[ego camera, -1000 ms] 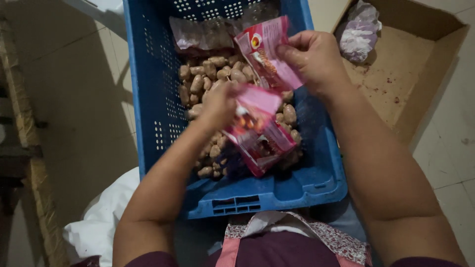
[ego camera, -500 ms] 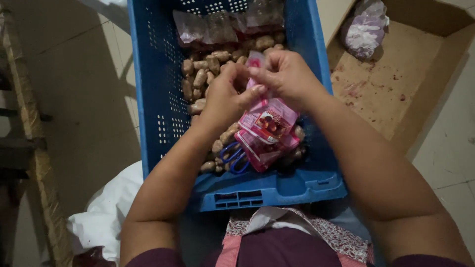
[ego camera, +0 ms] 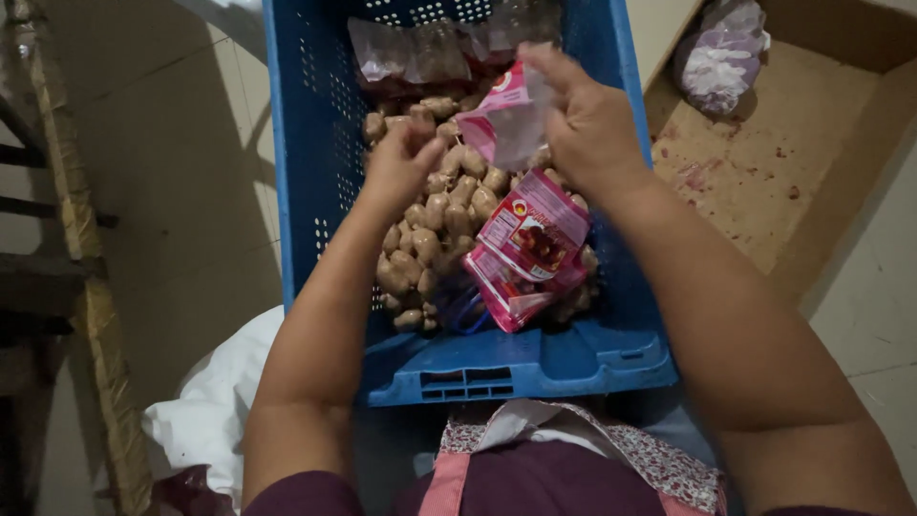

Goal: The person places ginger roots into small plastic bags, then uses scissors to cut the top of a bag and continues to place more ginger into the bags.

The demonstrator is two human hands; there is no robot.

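- The right hand (ego camera: 587, 124) is pinched on the upper edge of a pink plastic pouch (ego camera: 504, 122); fingers curl over its top, the thumb sits on the near side; the pouch is held above the middle of the crate, its clear lower part hanging open toward the left hand.
- The left hand (ego camera: 399, 167) is bunched with fingertips drawn together just left of the pouch; it rests down among the unshelled peanuts (ego camera: 430, 225); whether any nuts sit inside the fingers cannot be told.
- The peanuts lie in a loose heap across the floor of a blue perforated plastic crate (ego camera: 306, 143); the heap runs from under both hands toward the near wall.
- A stack of matching pink pouches (ego camera: 530, 248) lies on the nuts, near the right forearm; blue scissor handles (ego camera: 465, 311) show just beside the stack's lower left corner.
- Clear filled bags (ego camera: 420, 48) lie at the far end of the crate.
- To the right of the crate stands an open cardboard box (ego camera: 764, 182) with reddish flakes on its bottom; a knotted plastic bag (ego camera: 721, 53) lies in its far corner.
- A white cloth (ego camera: 215, 411) lies on the tiled floor, near the left elbow.
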